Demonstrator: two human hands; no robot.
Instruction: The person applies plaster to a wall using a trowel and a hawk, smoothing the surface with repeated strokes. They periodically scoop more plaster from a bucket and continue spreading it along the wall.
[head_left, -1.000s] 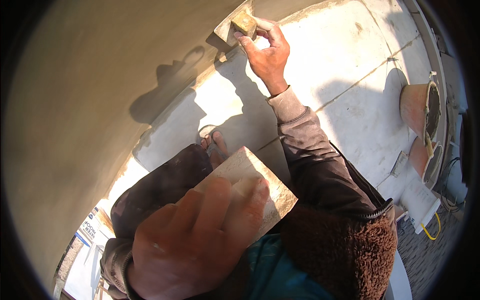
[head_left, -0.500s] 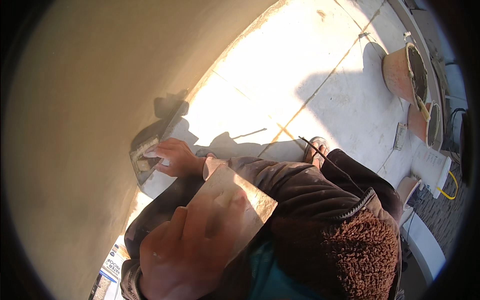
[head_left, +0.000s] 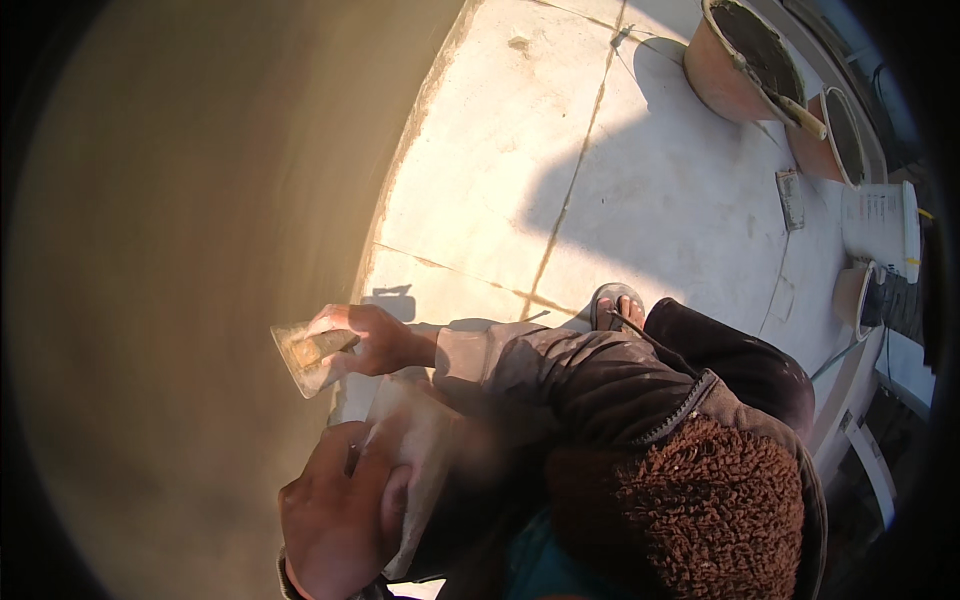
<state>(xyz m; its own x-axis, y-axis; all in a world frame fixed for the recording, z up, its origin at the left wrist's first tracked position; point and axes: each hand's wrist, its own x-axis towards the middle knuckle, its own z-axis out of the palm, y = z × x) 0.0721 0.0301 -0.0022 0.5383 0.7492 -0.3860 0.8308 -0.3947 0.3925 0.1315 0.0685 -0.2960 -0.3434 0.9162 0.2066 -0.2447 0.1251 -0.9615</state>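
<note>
My right hand (head_left: 378, 338) is closed around the handle of a plastering trowel (head_left: 310, 378). Its rectangular blade lies at the smooth grey-brown plastered wall (head_left: 200, 300) on the left. Closer to me, my left hand (head_left: 335, 515) grips a flat pale rectangular plate (head_left: 430, 465), tilted and seen at a steep angle. The fingers hide how that plate is held, and part of it is blurred.
Two reddish buckets stand at the upper right, the nearer (head_left: 715, 75) filled with grey mix and a wooden-handled tool (head_left: 800, 115). Beyond are a narrow flat block (head_left: 790, 200), a white tub (head_left: 872, 222) and a smaller bucket (head_left: 852, 300). My sandalled foot (head_left: 612, 308) rests on the pale floor (head_left: 480, 180).
The trowel in my right hand has shifted slightly and turned against the wall. My left hand has moved down, tilting its plate from broad face towards edge-on. The view has swung right.
</note>
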